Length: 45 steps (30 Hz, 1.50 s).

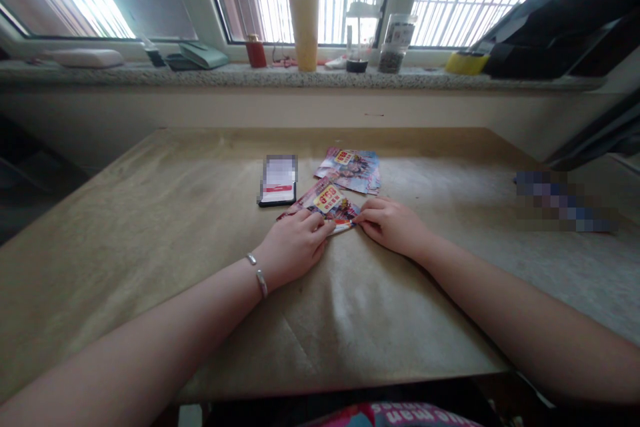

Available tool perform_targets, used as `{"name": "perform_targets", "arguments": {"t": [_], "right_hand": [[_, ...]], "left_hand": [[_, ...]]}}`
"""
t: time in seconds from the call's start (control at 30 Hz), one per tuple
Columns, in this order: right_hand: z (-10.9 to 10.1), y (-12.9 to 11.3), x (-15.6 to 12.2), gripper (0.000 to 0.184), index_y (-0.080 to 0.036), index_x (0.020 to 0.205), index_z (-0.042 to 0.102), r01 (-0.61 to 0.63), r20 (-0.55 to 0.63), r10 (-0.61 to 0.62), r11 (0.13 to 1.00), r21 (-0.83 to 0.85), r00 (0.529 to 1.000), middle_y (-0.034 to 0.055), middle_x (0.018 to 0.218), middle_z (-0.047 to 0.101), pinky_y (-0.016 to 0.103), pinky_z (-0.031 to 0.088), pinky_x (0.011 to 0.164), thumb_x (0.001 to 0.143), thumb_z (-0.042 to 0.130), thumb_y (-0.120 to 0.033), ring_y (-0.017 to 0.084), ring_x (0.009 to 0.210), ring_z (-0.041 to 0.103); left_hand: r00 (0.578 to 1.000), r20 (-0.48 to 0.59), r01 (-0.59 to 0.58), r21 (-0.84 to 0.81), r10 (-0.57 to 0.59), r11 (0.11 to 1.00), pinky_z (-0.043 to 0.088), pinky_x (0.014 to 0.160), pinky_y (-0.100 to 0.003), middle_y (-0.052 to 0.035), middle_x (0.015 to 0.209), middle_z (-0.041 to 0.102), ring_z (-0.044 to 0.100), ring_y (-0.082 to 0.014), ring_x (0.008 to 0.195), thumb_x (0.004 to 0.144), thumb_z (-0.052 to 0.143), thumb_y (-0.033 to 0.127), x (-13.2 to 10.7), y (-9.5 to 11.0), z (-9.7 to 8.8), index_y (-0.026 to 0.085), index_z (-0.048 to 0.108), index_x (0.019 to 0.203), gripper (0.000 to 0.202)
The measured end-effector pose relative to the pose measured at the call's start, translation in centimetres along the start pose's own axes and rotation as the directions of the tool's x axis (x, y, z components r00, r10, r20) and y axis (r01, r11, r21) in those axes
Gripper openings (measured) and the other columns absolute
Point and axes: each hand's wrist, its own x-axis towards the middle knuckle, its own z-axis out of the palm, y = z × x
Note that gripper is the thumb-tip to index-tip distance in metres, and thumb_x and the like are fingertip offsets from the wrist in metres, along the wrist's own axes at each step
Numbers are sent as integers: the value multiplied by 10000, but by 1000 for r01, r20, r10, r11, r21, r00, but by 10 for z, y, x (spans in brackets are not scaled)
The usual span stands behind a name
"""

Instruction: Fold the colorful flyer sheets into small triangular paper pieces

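A colourful printed flyer (326, 200) with large red-on-yellow digits lies slantwise on the table, its near edge raised or folded over. My left hand (295, 247), with a silver cuff bracelet (262, 283) at the wrist, presses down on its near left part, fingers curled together at that edge. On the other side, the thumb and fingertips of my right hand (393, 223) pinch the flyer's near right corner. Just beyond lies a loose pile of similar flyers (357, 170), partly overlapped by this one. A phone-like device (278, 180), its screen blurred, rests left of the flyers.
A cloth-covered table (150, 233) spans the view. A blurred long item (563, 203) lies at its right. On the granite windowsill (200, 79) stand a tall yellow drink cup (304, 20), a red bottle (255, 52), a clear container (393, 57) and a yellow tape roll (466, 63).
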Motion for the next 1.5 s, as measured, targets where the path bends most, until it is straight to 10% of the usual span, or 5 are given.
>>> {"name": "perform_targets", "arguments": {"t": [0.27,0.67,1.5], "right_hand": [[5,5,1,171,-178,862,730,-27,-33,31,991,128,999,66,840,664,285,485,746,819,567,-151,158,777,601],[-1,-6,0,205,-192,948,695,218,-3,-219,971,-98,976,46,868,672,295,452,725,887,502,-160,183,804,541],[-11,-11,2,251,-236,1107,638,338,173,-301,907,-252,938,50,980,662,314,411,716,920,472,-229,196,864,543]], "left_hand": [[999,-19,-45,2,45,999,455,925,-413,-71,1162,616,539,-238,1002,931,429,255,0,-3,4,166,589,1186,314],[998,2,-55,-22,56,998,442,926,-401,-83,1138,616,525,-254,1040,921,440,303,1,-1,0,154,573,1210,351],[988,85,-129,-1,128,992,466,858,-406,-116,1145,590,553,-269,1009,896,439,353,-1,0,-9,164,496,1295,445]]}}
